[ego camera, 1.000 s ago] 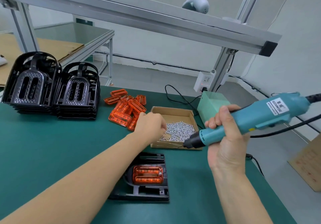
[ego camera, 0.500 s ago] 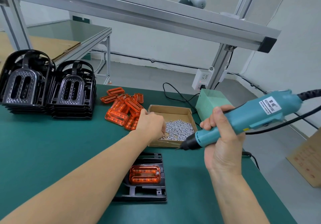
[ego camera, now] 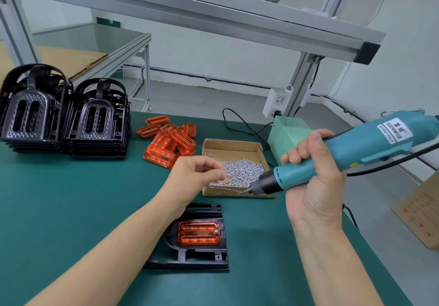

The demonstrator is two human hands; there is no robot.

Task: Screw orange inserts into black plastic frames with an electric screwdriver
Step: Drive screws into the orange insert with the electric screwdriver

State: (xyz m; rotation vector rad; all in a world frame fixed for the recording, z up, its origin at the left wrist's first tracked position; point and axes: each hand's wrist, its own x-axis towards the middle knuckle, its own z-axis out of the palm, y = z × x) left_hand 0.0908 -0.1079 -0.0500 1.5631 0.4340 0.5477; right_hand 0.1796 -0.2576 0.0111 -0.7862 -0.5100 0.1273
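While gripping screwdriver [ego camera: 351,153], right hand [ego camera: 316,180] raised.

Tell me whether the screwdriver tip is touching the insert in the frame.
Apart. In the head view the screwdriver tip hangs by the screw box, with bare green mat between it and the insert.

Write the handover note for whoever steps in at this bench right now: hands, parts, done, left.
Left hand: fingers curled at the near edge of the screw box; whether it pinches a screw cannot be told.
Right hand: grips the electric screwdriver, tip raised beside the box.
Black frame lies flat near the front of the mat, orange insert seated in it.
Done: one screw head shows at the insert's right end.
Left: the other screws, not visible yet; then the loose orange inserts and stacked frames at the back left.
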